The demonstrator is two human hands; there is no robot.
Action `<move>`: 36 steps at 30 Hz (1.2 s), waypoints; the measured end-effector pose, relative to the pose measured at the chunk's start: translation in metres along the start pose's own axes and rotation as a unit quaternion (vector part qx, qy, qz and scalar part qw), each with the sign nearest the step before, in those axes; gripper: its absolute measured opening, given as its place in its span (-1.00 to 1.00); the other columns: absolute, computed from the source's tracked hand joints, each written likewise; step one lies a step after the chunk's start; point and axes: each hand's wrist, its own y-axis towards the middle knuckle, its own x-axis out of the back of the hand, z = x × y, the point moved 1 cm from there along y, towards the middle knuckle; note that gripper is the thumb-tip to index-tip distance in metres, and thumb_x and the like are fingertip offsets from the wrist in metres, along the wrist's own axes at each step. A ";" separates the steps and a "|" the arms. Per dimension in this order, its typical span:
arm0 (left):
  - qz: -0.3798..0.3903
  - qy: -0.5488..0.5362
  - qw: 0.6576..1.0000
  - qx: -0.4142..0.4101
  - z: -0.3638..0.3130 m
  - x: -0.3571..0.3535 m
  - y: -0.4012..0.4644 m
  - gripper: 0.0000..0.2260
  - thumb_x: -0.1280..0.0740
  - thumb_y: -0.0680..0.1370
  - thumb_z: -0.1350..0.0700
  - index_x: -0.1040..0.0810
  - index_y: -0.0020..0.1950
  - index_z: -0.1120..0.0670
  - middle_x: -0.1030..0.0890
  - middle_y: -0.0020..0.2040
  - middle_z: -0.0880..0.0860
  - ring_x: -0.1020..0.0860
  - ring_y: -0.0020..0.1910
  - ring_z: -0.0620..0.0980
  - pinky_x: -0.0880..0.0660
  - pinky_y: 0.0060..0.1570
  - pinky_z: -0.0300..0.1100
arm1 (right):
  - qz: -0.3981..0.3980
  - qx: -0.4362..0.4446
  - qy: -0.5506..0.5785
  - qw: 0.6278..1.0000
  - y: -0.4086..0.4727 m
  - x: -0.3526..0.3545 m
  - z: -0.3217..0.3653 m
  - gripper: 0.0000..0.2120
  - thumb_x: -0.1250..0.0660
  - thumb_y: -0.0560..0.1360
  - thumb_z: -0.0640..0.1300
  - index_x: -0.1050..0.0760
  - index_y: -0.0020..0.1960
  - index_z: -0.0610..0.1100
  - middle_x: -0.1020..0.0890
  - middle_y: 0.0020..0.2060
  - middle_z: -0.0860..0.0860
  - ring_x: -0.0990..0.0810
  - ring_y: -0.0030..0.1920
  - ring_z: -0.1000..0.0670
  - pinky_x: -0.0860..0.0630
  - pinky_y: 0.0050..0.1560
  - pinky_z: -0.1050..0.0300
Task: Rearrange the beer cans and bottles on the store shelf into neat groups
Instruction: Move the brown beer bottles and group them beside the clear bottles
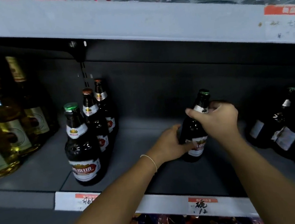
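Head view: a dark brown glass beer bottle with a green cap and red-and-white label [193,131] is stood upright near the middle of the grey metal store shelf [148,176]. Its neck is gripped by the right hand [216,118], fingers wrapped closed around it, while its lower body is clasped by the left hand [171,143]. Three matching dark bottles [90,134] are lined up well apart to the left, beside yellow glass bottles [7,124].

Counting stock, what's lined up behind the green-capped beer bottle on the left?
Behind the green-capped bottle stand two brown-capped bottles in a row. Their lower bodies are partly covered; anything farther back is hidden.
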 end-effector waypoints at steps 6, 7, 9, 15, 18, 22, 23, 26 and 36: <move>-0.042 -0.072 0.996 -0.011 0.025 0.036 -0.017 -0.32 -0.61 0.29 0.03 -0.36 0.31 -0.06 -0.61 0.13 -0.15 -0.58 0.09 -0.25 -0.53 0.10 -0.29 | 0.010 0.012 0.039 0.999 -0.023 -0.048 0.040 -0.56 -0.64 0.22 0.10 -0.51 -0.39 -0.22 -0.59 -0.47 -0.04 -0.59 -0.40 -0.04 -0.53 -0.33 0.04; -0.058 -0.071 0.996 -0.007 0.029 0.042 -0.019 -0.30 -0.62 0.25 -0.02 -0.36 0.29 -0.09 -0.61 0.13 -0.15 -0.58 0.09 -0.23 -0.54 0.10 -0.24 | 0.013 0.012 0.040 0.999 -0.025 -0.056 0.046 -0.56 -0.64 0.22 0.10 -0.49 -0.41 -0.18 -0.57 -0.48 -0.01 -0.57 -0.42 -0.01 -0.51 -0.34 0.05; -0.094 -0.060 0.994 0.010 0.038 0.052 -0.022 -0.28 -0.63 0.16 -0.10 -0.36 0.21 -0.15 -0.60 0.13 -0.16 -0.59 0.09 -0.20 -0.57 0.11 -0.12 | 0.016 0.013 0.040 0.999 -0.029 -0.071 0.056 -0.55 -0.63 0.22 0.11 -0.43 -0.45 -0.12 -0.52 -0.52 0.02 -0.53 -0.45 0.02 -0.47 -0.35 0.09; -0.170 -0.017 0.984 0.051 0.056 0.074 -0.030 -0.20 -0.61 0.04 -0.19 -0.36 0.19 -0.15 -0.56 0.14 -0.11 -0.57 0.09 -0.17 -0.57 0.09 -0.12 | 0.022 0.017 0.039 0.999 -0.035 -0.107 0.077 -0.58 -0.62 0.23 0.13 -0.45 -0.43 -0.09 -0.52 -0.51 0.05 -0.51 -0.45 0.09 -0.39 -0.41 0.19; -0.189 0.000 0.979 0.070 0.065 0.076 -0.030 -0.19 -0.55 0.02 -0.25 -0.34 0.20 -0.15 -0.55 0.13 -0.08 -0.56 0.09 -0.12 -0.58 0.08 -0.09 | 0.022 0.023 0.047 0.998 -0.038 -0.120 0.083 -0.56 -0.62 0.24 0.12 -0.41 -0.46 -0.05 -0.49 -0.53 0.08 -0.48 -0.47 0.12 -0.38 -0.39 0.19; -0.224 -0.002 0.972 0.072 0.076 0.073 -0.026 -0.11 -0.50 0.08 -0.26 -0.29 0.34 -0.08 -0.57 0.16 -0.06 -0.56 0.14 -0.07 -0.57 0.10 -0.07 | 0.028 0.063 0.021 0.997 -0.040 -0.129 0.088 -0.60 -0.59 0.27 0.15 -0.44 -0.43 -0.03 -0.51 -0.51 0.09 -0.53 -0.42 0.06 -0.39 -0.37 0.19; -0.229 -0.004 0.971 0.074 0.078 0.073 -0.025 -0.13 -0.50 0.09 -0.25 -0.29 0.34 -0.08 -0.57 0.15 -0.06 -0.56 0.13 -0.07 -0.57 0.10 -0.08 | 0.038 0.071 0.017 0.997 -0.040 -0.130 0.087 -0.61 -0.58 0.29 0.16 -0.47 -0.40 -0.05 -0.52 -0.50 0.08 -0.55 -0.39 0.04 -0.41 -0.34 0.17; -0.239 -0.016 0.968 0.078 0.075 0.076 -0.026 -0.23 -0.57 0.16 -0.12 -0.33 0.28 -0.05 -0.57 0.13 -0.06 -0.57 0.10 -0.09 -0.57 0.08 -0.14 | 0.102 0.087 0.040 0.990 -0.039 -0.127 0.075 -0.73 -0.55 0.35 0.15 -0.57 -0.22 -0.02 -0.64 -0.33 0.10 -0.64 -0.24 0.08 -0.51 -0.20 0.15; -0.298 -0.018 0.953 0.058 0.082 0.080 -0.022 -0.36 -0.54 0.34 0.09 -0.38 0.34 0.15 -0.54 0.11 0.05 -0.53 0.07 -0.08 -0.35 -0.07 -0.55 | 0.260 -0.016 0.207 0.943 -0.053 -0.147 0.023 -0.39 -0.49 0.42 -0.34 -0.37 0.40 -0.17 -0.63 0.15 -0.01 -0.66 0.07 0.02 -0.64 -0.10 0.21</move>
